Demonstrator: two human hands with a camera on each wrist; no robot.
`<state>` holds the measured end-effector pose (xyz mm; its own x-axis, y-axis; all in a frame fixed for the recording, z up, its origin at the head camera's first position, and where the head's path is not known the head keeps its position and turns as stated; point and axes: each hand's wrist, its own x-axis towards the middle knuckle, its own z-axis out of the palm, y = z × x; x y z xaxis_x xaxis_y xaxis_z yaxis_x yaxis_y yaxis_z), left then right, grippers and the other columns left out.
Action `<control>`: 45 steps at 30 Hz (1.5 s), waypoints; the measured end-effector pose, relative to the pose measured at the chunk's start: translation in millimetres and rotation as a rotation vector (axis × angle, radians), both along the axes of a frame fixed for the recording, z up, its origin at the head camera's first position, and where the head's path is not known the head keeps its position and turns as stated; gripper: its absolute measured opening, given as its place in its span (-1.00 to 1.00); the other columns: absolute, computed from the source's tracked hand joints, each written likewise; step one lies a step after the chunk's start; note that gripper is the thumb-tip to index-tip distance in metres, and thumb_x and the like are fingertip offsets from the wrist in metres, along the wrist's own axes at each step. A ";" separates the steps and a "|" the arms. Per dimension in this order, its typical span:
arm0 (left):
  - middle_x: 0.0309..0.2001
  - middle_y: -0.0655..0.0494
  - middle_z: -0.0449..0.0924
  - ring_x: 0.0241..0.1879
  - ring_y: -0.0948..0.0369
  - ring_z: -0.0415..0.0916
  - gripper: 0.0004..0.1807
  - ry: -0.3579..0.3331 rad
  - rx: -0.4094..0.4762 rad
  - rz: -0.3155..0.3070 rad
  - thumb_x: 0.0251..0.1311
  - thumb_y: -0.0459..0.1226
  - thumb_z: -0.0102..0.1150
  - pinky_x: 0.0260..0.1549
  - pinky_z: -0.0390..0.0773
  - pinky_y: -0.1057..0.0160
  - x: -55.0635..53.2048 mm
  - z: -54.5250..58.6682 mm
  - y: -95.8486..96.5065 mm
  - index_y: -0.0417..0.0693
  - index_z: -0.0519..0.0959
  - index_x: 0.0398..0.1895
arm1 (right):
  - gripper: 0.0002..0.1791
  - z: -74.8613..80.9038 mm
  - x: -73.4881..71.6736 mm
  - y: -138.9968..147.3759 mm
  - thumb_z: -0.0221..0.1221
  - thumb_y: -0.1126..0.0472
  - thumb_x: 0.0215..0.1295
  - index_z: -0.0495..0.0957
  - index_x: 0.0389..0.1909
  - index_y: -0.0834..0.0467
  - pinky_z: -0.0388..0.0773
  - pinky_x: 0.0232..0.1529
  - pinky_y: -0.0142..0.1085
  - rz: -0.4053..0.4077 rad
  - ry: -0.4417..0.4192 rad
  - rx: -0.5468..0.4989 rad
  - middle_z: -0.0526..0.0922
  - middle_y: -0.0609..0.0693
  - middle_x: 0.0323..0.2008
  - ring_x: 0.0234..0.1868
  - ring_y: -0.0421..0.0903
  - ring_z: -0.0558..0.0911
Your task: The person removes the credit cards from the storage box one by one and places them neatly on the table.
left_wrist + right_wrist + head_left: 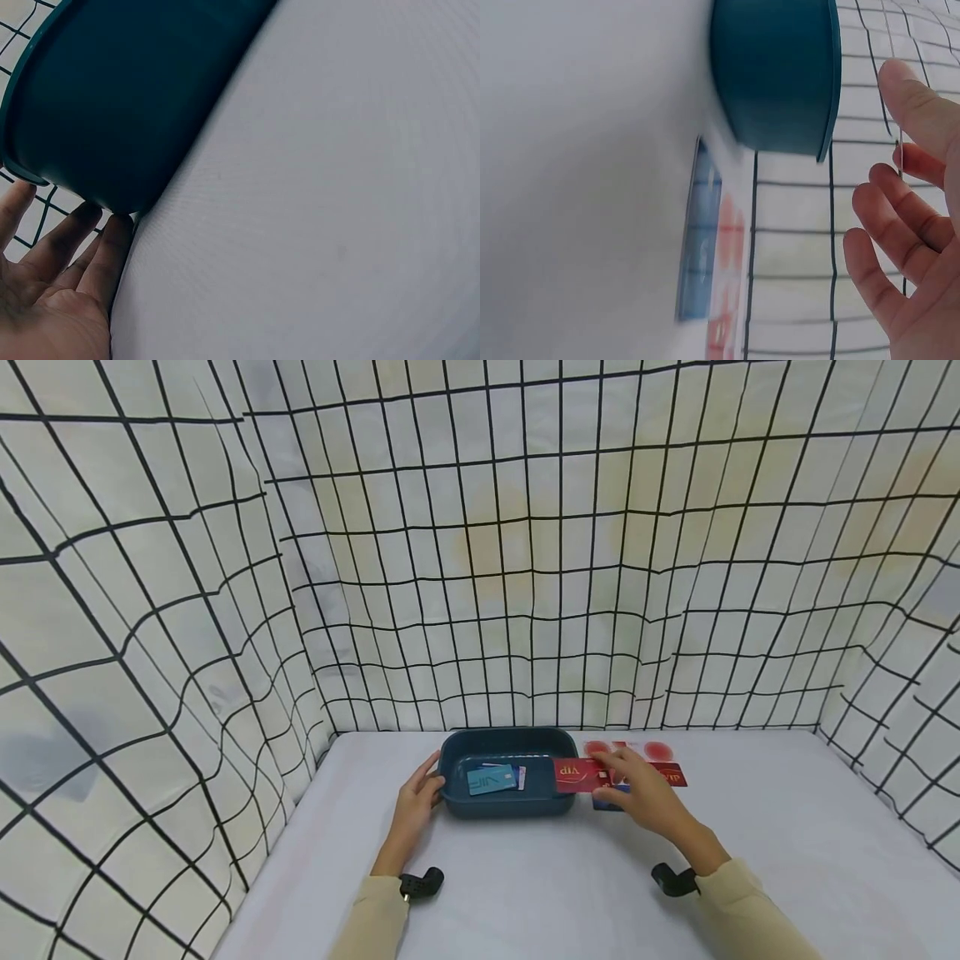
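A dark teal plastic bin (506, 807) stands on the white table. Against its left end rests my left hand (414, 806), fingers extended; in the left wrist view the fingertips (116, 225) touch the bin's end wall (82, 105). My right hand (651, 795) pinches a red VIP card (573, 776) between thumb and fingers, with its left part over the bin's right rim. The right wrist view shows that card edge-on, raised above the table. Inside the bin lies a light blue card (491, 780), partly covering another card.
Right of the bin, under and behind my right hand, lie another red VIP card (671, 774), a blue card (700, 240) and a white sheet with red discs (658, 751). A black grid net (528, 568) over white cloth encloses the table's back and sides.
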<state>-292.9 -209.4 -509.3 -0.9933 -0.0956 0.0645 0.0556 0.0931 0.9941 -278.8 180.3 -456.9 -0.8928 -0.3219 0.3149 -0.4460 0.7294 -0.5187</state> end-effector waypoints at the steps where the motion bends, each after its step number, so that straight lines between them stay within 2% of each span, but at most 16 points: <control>1: 0.43 -0.21 0.43 0.36 -0.06 0.48 -0.44 0.003 -0.003 0.000 0.50 -0.26 0.01 0.15 0.63 0.28 0.1 -0.3 0.0 0.18 0.33 0.54 | -0.22 -1.0 1.2 3.7 0.44 0.06 0.20 0.43 0.44 0.07 0.70 -0.27 -0.32 -0.008 -0.001 0.006 0.56 0.08 0.01 -0.03 -0.03 0.54; 3: 0.43 -0.19 0.43 0.37 -0.04 0.48 -0.44 -0.006 -0.003 0.004 0.50 -0.25 0.01 0.17 0.63 0.27 0.5 -0.3 0.2 0.20 0.34 0.53 | -0.23 -2.7 3.0 10.9 0.44 0.08 0.20 0.43 0.44 0.10 0.62 -0.36 -0.41 -0.013 -0.005 0.001 0.56 0.09 -0.02 -0.12 -0.07 0.53; 6: 0.45 -0.16 0.42 0.38 -0.02 0.47 -0.45 -0.020 0.011 0.005 0.50 -0.25 0.01 0.20 0.61 0.22 1.4 0.3 0.3 0.24 0.35 0.52 | -0.24 -4.3 5.6 20.7 0.44 0.09 0.19 0.44 0.43 0.13 0.61 -0.34 -0.45 -0.024 0.003 0.007 0.57 0.18 0.10 -0.12 -0.06 0.54; 9: 0.46 -0.16 0.40 0.38 -0.02 0.46 -0.45 -0.026 0.015 0.006 0.50 -0.25 0.00 0.23 0.60 0.18 1.9 0.4 0.1 0.24 0.34 0.52 | -0.24 -5.6 7.6 30.1 0.43 0.07 0.21 0.44 0.42 0.16 0.62 -0.28 -0.41 -0.035 0.004 0.022 0.54 0.24 0.21 -0.11 -0.03 0.56; 14: 0.45 -0.15 0.41 0.39 -0.01 0.46 -0.45 -0.027 0.003 0.007 0.50 -0.25 0.00 0.23 0.60 0.19 1.5 -0.3 -0.8 0.24 0.34 0.52 | -0.21 -7.6 10.2 43.9 0.41 0.05 0.22 0.40 0.46 0.13 0.58 -0.28 -0.35 -0.061 -0.023 0.045 0.55 0.19 0.10 -0.10 -0.03 0.54; 21: 0.44 -0.16 0.42 0.39 -0.02 0.46 -0.45 -0.024 -0.002 0.007 0.51 -0.24 0.00 0.23 0.60 0.18 -0.2 -1.4 -1.7 0.24 0.34 0.53 | -0.19 -11.1 9.4 60.9 0.42 0.11 0.22 0.36 0.49 0.08 0.51 -0.31 -0.36 -0.068 -0.025 0.061 0.54 0.15 0.05 -0.12 -0.07 0.52; 28: 0.45 -0.18 0.41 0.39 -0.04 0.45 -0.44 -0.018 -0.001 0.000 0.51 -0.25 -0.01 0.24 0.59 0.17 1.3 -1.6 -1.2 0.21 0.33 0.54 | -0.25 -14.5 5.2 74.9 0.41 0.11 0.23 0.42 0.43 0.21 0.51 -0.37 -0.41 -0.080 -0.050 0.079 0.56 0.13 -0.03 -0.14 -0.07 0.51; 37: 0.43 -0.22 0.42 0.37 -0.04 0.47 -0.44 -0.002 0.036 -0.012 0.51 -0.28 -0.01 0.08 0.62 0.42 0.5 0.5 -0.5 0.18 0.32 0.54 | -0.30 -15.8 2.3 88.7 0.40 0.12 0.24 0.45 0.38 0.24 0.47 -0.35 -0.37 -0.087 -0.037 0.121 0.55 0.10 -0.11 -0.17 -0.05 0.51; 45: 0.44 -0.17 0.43 0.38 -0.01 0.47 -0.45 -0.008 0.032 -0.019 0.51 -0.26 -0.01 0.13 0.62 0.37 -0.4 0.5 -1.0 0.23 0.33 0.53 | -0.30 -19.2 2.0 100.6 0.38 0.14 0.25 0.44 0.37 0.29 0.47 -0.33 -0.34 -0.101 -0.060 0.151 0.55 0.13 -0.10 -0.19 -0.07 0.51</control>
<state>-293.3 -210.3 -508.8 -0.9954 -0.0789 0.0536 0.0489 0.0604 0.9970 -276.9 280.9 -476.1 -0.9388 -0.2693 0.2148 -0.3380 0.8404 -0.4236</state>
